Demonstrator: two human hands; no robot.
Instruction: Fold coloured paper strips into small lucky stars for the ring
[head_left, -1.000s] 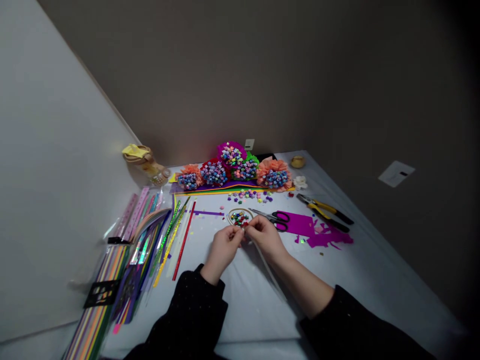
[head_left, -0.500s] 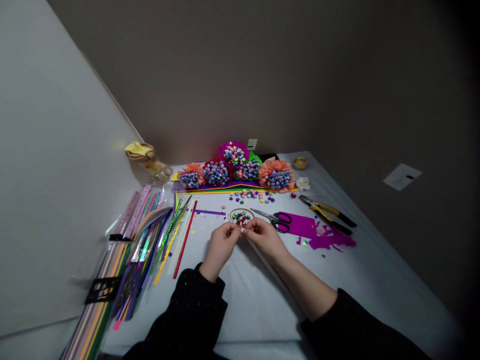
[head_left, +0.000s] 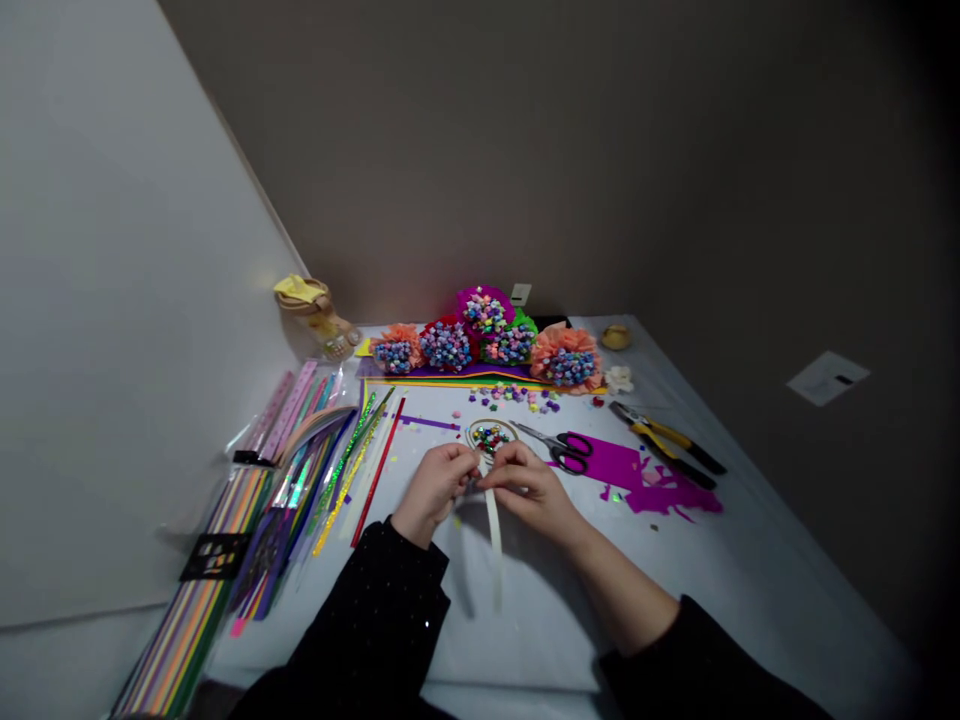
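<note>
Pale strip [head_left: 493,520], narrow and ribbon-like, pinched at its upper end in left hand [head_left: 435,490], touched by right hand [head_left: 536,495], grip there unclear; trailing toward six o'clock. At twelve, just beyond: round-rimmed dish [head_left: 468,436] holding shiny multicoloured pieces [head_left: 491,438]. At ten, clear pack [head_left: 279,420] of coloured strips [head_left: 298,395].

No text, brand or number can be read. At the lower left of the frame, a black band [head_left: 215,557] across a pack of coloured paper strips [head_left: 169,640] carries pale marks, too small to make out. At the right, 1 pale wall plate [head_left: 819,381] bears 1 dark, illegible patch.
</note>
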